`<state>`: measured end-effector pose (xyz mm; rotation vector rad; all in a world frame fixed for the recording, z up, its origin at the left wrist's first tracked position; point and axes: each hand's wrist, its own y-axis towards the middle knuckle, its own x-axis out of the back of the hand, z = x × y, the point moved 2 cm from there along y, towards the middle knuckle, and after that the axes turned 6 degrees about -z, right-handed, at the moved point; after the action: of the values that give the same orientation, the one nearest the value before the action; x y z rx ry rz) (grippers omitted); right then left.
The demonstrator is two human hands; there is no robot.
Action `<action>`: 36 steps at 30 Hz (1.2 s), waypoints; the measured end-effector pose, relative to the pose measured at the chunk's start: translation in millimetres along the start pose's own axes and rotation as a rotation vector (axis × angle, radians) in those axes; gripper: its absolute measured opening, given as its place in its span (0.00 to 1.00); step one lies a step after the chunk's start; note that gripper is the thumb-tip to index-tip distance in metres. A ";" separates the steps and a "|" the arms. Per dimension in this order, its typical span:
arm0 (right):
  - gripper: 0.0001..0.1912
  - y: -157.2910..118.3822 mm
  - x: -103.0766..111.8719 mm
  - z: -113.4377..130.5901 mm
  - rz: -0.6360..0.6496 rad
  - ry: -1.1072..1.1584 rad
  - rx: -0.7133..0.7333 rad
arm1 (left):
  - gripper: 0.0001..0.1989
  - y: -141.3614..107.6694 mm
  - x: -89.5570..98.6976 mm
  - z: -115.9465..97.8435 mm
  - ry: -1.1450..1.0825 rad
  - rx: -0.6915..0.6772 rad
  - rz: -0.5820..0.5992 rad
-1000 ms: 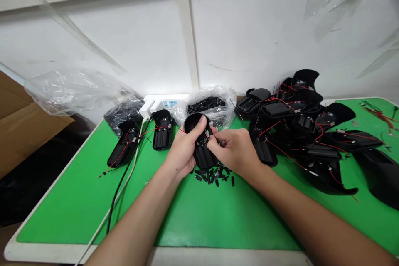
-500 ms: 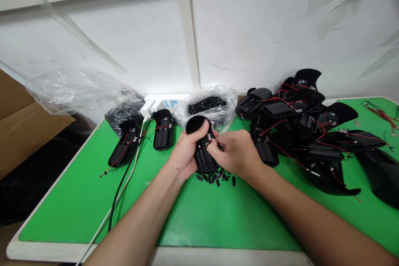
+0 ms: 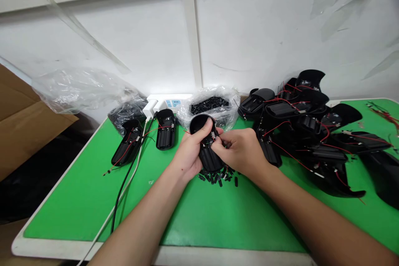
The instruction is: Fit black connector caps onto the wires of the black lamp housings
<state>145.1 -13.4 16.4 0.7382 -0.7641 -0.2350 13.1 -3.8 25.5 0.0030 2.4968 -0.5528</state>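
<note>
The left hand (image 3: 187, 153) grips a black plastic shell (image 3: 208, 158) just above the green table (image 3: 199, 220). The right hand (image 3: 240, 151) pinches at the shell's wired inside, and small black pieces (image 3: 218, 178) lie just below.

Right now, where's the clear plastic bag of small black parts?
In the head view, the clear plastic bag sits just right of the white power strip and behind the left hand.

A white power strip (image 3: 170, 103) sits against the white wall (image 3: 99, 37) behind the green table (image 3: 62, 212), with a black cable (image 3: 123, 191) and a white cable (image 3: 132, 178) running forward from it. A cardboard box (image 3: 18, 120) stands beyond the table's left edge, below a crumpled clear plastic bag (image 3: 77, 91).
</note>
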 end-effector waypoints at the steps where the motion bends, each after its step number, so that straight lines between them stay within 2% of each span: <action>1: 0.20 0.5 -0.1 -0.8 0.005 0.014 -0.010 | 0.22 0.1 -0.4 -0.8 0.000 0.006 0.005; 7: 0.21 0.9 1.4 -0.1 -0.036 0.035 0.027 | 0.20 2.9 1.9 -3.1 0.007 0.026 -0.003; 21: 0.20 2.2 1.5 0.9 -0.059 0.054 0.035 | 0.18 4.0 3.1 -0.9 0.015 -0.043 0.012; 30: 0.16 3.4 2.5 -0.4 -0.016 0.117 -0.017 | 0.16 2.3 1.5 -4.1 -0.014 -0.023 0.015; 36: 0.16 3.8 1.6 -1.7 0.064 0.129 -0.028 | 0.15 2.9 1.9 -1.6 -0.010 -0.010 -0.022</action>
<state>147.2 -10.5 19.1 0.6943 -0.6593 -0.1386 11.0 -0.7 24.5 -0.0310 2.4922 -0.5473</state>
